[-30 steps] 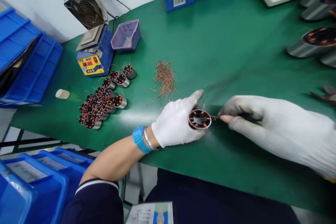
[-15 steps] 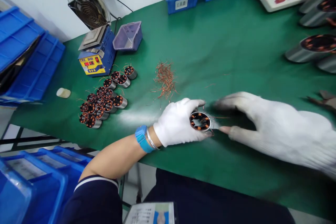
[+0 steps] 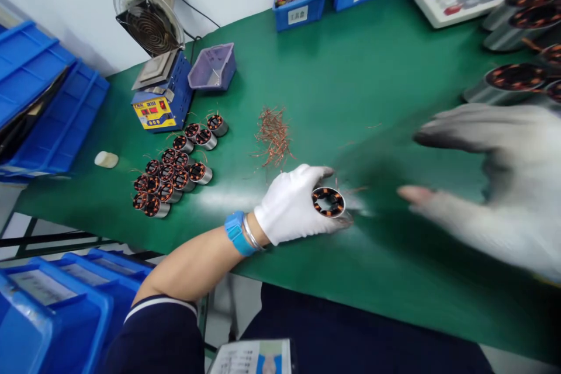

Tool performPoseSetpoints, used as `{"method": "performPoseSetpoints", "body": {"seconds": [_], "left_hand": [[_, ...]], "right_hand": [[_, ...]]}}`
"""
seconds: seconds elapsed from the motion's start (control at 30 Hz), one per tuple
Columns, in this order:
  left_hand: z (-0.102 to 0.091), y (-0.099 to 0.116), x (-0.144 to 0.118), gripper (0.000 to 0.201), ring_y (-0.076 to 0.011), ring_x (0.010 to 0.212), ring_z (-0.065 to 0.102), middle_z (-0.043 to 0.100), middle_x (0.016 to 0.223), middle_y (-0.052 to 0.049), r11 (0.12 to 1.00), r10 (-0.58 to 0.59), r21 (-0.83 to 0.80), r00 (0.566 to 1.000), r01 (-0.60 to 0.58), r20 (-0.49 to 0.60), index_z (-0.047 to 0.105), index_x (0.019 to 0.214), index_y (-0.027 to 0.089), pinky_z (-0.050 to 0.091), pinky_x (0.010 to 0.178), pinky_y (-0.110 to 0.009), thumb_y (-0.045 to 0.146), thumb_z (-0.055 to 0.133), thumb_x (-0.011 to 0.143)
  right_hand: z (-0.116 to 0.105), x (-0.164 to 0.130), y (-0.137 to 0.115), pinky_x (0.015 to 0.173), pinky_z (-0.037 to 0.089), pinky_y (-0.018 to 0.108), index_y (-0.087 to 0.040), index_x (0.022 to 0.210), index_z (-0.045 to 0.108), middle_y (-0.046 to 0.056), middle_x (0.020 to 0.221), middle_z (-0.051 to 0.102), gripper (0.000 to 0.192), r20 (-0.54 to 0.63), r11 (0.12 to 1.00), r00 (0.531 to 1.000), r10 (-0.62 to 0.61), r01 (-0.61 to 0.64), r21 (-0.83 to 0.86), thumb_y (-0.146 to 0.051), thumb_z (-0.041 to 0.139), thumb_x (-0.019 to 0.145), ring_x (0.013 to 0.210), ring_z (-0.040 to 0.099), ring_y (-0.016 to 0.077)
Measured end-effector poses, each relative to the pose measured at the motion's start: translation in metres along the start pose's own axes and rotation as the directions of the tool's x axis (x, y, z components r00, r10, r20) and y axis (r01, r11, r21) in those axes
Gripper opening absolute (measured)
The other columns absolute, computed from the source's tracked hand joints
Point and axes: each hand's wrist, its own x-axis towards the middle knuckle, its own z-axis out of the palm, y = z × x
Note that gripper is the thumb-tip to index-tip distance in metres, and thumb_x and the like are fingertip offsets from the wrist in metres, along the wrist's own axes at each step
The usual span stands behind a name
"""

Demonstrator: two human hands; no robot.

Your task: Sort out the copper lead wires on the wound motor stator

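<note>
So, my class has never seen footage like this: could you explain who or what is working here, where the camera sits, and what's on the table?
There is no robot: a person works with their own two gloved hands. All the pictures come from one camera worn on the head, looking forward and down. The left hand holds a metal cylinder lined with copper windings. The right hand, blurred, is open and apart from it. On the green table lie a heap of copper wire bits, a cluster of similar cylinders, a blue box with a yellow panel and a purple tray.
</note>
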Motion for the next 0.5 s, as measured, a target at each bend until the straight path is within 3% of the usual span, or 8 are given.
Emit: {"method": "performPoseSetpoints", "body": {"seconds": [0.07, 0.13, 0.2, 0.27, 0.37, 0.5], "left_hand": [[0.000, 0.000, 0.000, 0.080, -0.0304, 0.100, 0.068, 0.068, 0.112, -0.011, 1.000, -0.008, 0.024, 1.000, 0.008, 0.014, 0.056, 0.128, 0.017, 0.057, 0.090, -0.045, 0.061, 0.076, 0.065], [-0.001, 0.002, 0.000, 0.079, -0.0315, 0.101, 0.068, 0.067, 0.112, -0.011, 0.998, -0.005, 0.069, 1.000, 0.003, 0.031, 0.054, 0.130, 0.016, 0.057, 0.091, -0.047, 0.059, 0.076, 0.067], [-0.001, 0.003, 0.000, 0.079, -0.0325, 0.102, 0.068, 0.067, 0.113, -0.012, 0.993, -0.010, 0.117, 0.999, 0.005, 0.043, 0.052, 0.132, 0.017, 0.057, 0.090, -0.048, 0.055, 0.078, 0.067], [-0.001, 0.002, 0.000, 0.084, -0.0330, 0.100, 0.068, 0.067, 0.113, -0.012, 0.989, -0.018, 0.147, 0.999, 0.010, 0.052, 0.051, 0.133, 0.017, 0.057, 0.088, -0.048, 0.055, 0.081, 0.065], [0.000, 0.000, -0.001, 0.088, -0.0331, 0.101, 0.069, 0.066, 0.113, -0.012, 0.988, 0.002, 0.155, 0.999, -0.010, 0.053, 0.049, 0.135, 0.015, 0.058, 0.086, -0.048, 0.056, 0.082, 0.065], [0.001, -0.004, -0.002, 0.091, -0.0329, 0.100, 0.069, 0.067, 0.113, -0.013, 0.991, 0.021, 0.134, 0.999, -0.025, 0.031, 0.049, 0.135, 0.015, 0.058, 0.087, -0.047, 0.058, 0.082, 0.063]], "right_hand": [[0.005, 0.000, -0.014, 0.102, 0.044, 0.058, -0.021, 0.122, 0.057, 0.017, 0.118, 0.066, 0.067, -0.053, 0.947, 0.947, -0.317, 0.319, 0.026, -0.068, 0.062, 0.074, 0.113, 0.060, 0.0359], [0.016, -0.002, -0.024, 0.102, 0.041, 0.066, -0.013, 0.124, 0.057, 0.021, 0.114, 0.067, 0.068, 0.023, 0.896, 0.898, -0.440, 0.441, -0.059, -0.062, 0.060, 0.077, 0.113, 0.058, 0.0409], [0.030, -0.005, -0.028, 0.098, 0.043, 0.066, -0.008, 0.115, 0.062, 0.022, 0.106, 0.069, 0.048, 0.073, 0.883, 0.897, -0.435, 0.442, -0.162, -0.045, 0.056, 0.085, 0.108, 0.061, 0.0406], [0.040, -0.008, -0.025, 0.095, 0.047, 0.062, -0.011, 0.101, 0.067, 0.018, 0.096, 0.071, 0.029, 0.084, 0.872, 0.891, -0.447, 0.455, -0.181, -0.031, 0.049, 0.090, 0.098, 0.065, 0.0343], [0.042, -0.010, -0.017, 0.095, 0.048, 0.058, -0.017, 0.090, 0.070, 0.014, 0.094, 0.072, 0.033, 0.115, 0.881, 0.891, -0.439, 0.453, -0.140, -0.032, 0.041, 0.096, 0.091, 0.068, 0.0273], [0.036, -0.011, -0.011, 0.104, 0.042, 0.057, -0.019, 0.105, 0.069, 0.014, 0.106, 0.071, 0.043, 0.144, 0.939, 0.937, -0.317, 0.332, -0.089, -0.050, 0.042, 0.093, 0.104, 0.064, 0.0290]]}}
